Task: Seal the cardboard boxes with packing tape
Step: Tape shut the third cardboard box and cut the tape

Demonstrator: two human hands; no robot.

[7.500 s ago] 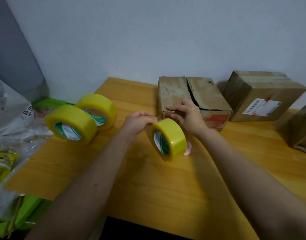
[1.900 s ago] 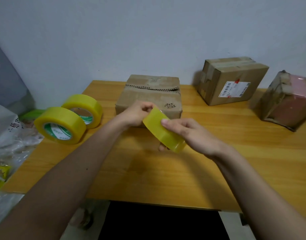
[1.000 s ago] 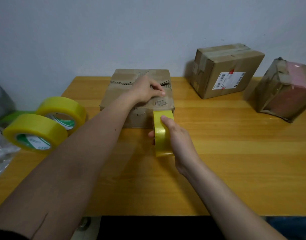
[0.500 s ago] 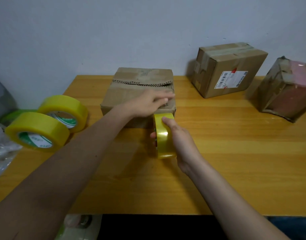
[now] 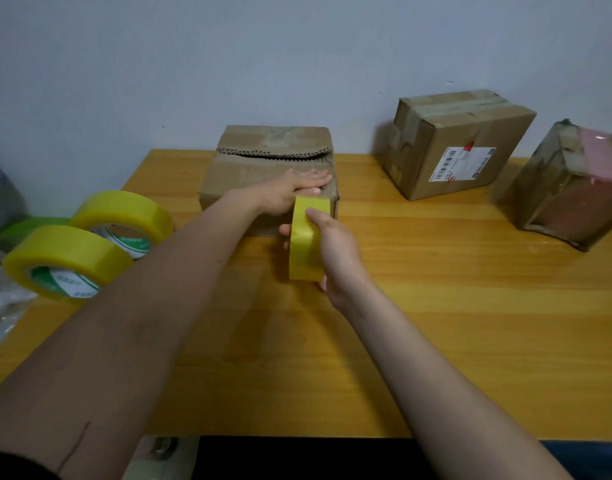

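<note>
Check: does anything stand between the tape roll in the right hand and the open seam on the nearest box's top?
Only the left hand, lying flat on the box top ahead of the tape roll that the right hand grips; the seam beyond it is uncovered.

Plain pale grey-blue wall (image 5: 228,64) behind, meeting the far edge of a honey-coloured wooden table (image 5: 470,323) — grain running sideways, lit softly and evenly.

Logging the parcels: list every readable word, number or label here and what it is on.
None can be read.
White shipping label on the middle cardboard box: barcode, red mark, print too small.
Green-and-white cores of two spare tape rolls: print blurred.
</note>
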